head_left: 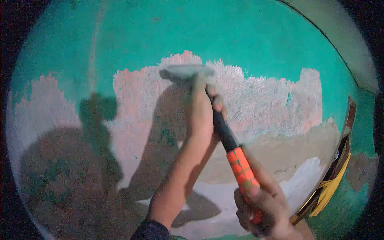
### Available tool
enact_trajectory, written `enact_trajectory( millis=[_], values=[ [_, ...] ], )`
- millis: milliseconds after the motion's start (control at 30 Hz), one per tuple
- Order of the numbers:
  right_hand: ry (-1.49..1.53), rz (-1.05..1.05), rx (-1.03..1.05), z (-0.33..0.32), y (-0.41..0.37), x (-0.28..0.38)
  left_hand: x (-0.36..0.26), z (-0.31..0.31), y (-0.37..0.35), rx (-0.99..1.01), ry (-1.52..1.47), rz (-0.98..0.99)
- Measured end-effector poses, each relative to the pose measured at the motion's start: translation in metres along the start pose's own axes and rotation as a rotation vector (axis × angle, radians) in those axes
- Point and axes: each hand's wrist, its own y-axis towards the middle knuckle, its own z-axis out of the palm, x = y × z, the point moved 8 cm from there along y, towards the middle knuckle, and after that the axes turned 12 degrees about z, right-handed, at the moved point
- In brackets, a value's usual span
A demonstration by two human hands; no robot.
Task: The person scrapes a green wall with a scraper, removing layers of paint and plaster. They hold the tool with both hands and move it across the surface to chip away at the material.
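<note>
A long-handled scraper (226, 132) with a black shaft and an orange grip slants up across the head view. Its wide pale head (186, 72), blurred, lies against the wall at the upper edge of a stripped patch (260, 104). My left hand (208, 94) is closed around the black shaft just below the scraper head. Lower right, my right hand (262, 208) is wrapped round the orange grip near its bottom end.
Green paint (240, 32) covers the wall above the pinkish-white rough patch. Shadows fall on the wall at left and centre. A yellow cloth (330, 190) hangs by a wooden frame (349, 120) at the right.
</note>
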Motion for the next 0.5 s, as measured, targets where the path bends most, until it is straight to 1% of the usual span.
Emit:
enact_trajectory(
  millis=[33, 100, 133, 233, 267, 333, 367, 400, 433, 500],
  values=[
    [-0.003, 0.002, -0.019, 0.002, 0.000, 0.000, -0.003, 0.001, 0.001, -0.010, -0.033, 0.022],
    [-0.002, 0.080, -0.069, -0.003, 0.007, -0.005, -0.004, 0.004, -0.001, -0.030, -0.088, 0.041],
    [-0.001, 0.125, -0.100, -0.003, 0.010, -0.005, -0.009, 0.004, 0.010, -0.077, -0.099, 0.102],
    [0.006, 0.131, -0.085, 0.000, 0.005, 0.001, -0.016, 0.006, 0.011, -0.121, -0.167, 0.195],
    [0.010, 0.077, -0.059, 0.000, 0.003, 0.001, -0.006, 0.005, -0.001, -0.072, -0.084, 0.031],
    [0.001, -0.042, -0.001, 0.002, -0.001, 0.003, -0.005, 0.004, 0.001, -0.090, -0.090, 0.065],
    [0.016, -0.039, 0.017, 0.001, -0.003, 0.002, -0.004, 0.002, 0.001, -0.102, -0.091, 0.072],
    [0.028, -0.035, 0.035, 0.004, -0.004, 0.007, -0.005, 0.008, 0.001, -0.039, -0.091, 0.046],
    [0.041, -0.029, 0.054, 0.007, -0.004, 0.010, -0.007, 0.007, 0.001, -0.044, -0.088, 0.051],
    [0.048, -0.089, -0.007, 0.001, 0.002, -0.002, -0.007, 0.007, -0.001, -0.049, -0.079, 0.056]
  ],
)
